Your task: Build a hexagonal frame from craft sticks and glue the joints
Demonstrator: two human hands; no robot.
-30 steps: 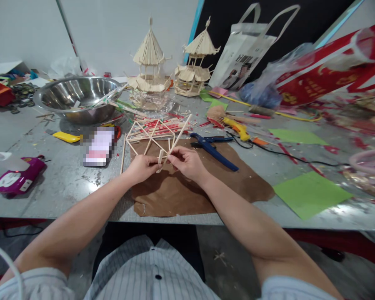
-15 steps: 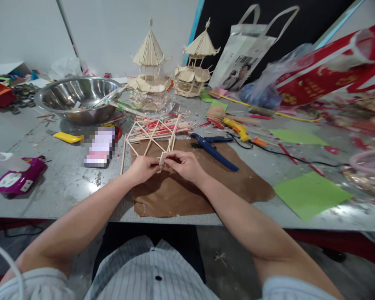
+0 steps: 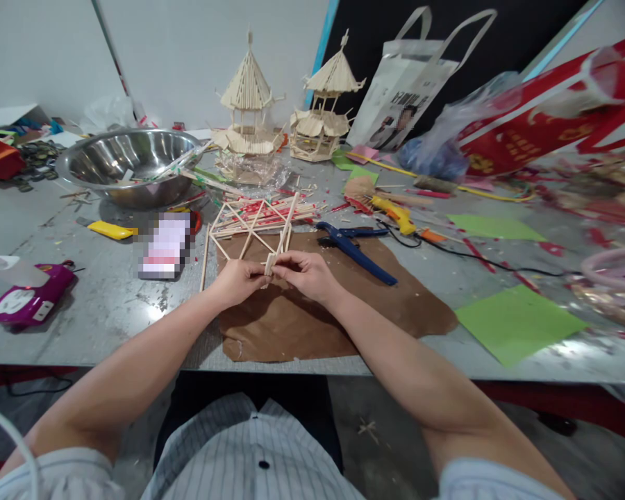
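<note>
Over a brown sheet (image 3: 302, 326), my left hand (image 3: 239, 279) and my right hand (image 3: 307, 272) meet with fingers pinched. Between their fingertips is a small bundle of short wooden sticks (image 3: 269, 264), partly hidden by the fingers. A wooden stick frame (image 3: 248, 226) with crossed pieces lies just beyond the hands, its near corner close to the bundle. Behind it, many red-and-white sticks (image 3: 271, 214) are piled. To the right, blue pliers (image 3: 357, 255) rest on the sheet.
Two stick pavilion models (image 3: 247, 90) stand at the back. On the left are a steel bowl (image 3: 78, 182), a yellow utility knife (image 3: 112, 229), a phone (image 3: 164, 244) and a purple packet (image 3: 28, 295). A yellow glue gun (image 3: 398, 214), its cord and green paper (image 3: 518, 323) lie on the right.
Almost nothing differs. Both hands keep the same pinch on the small stick bundle, and the view has shifted very slightly.
</note>
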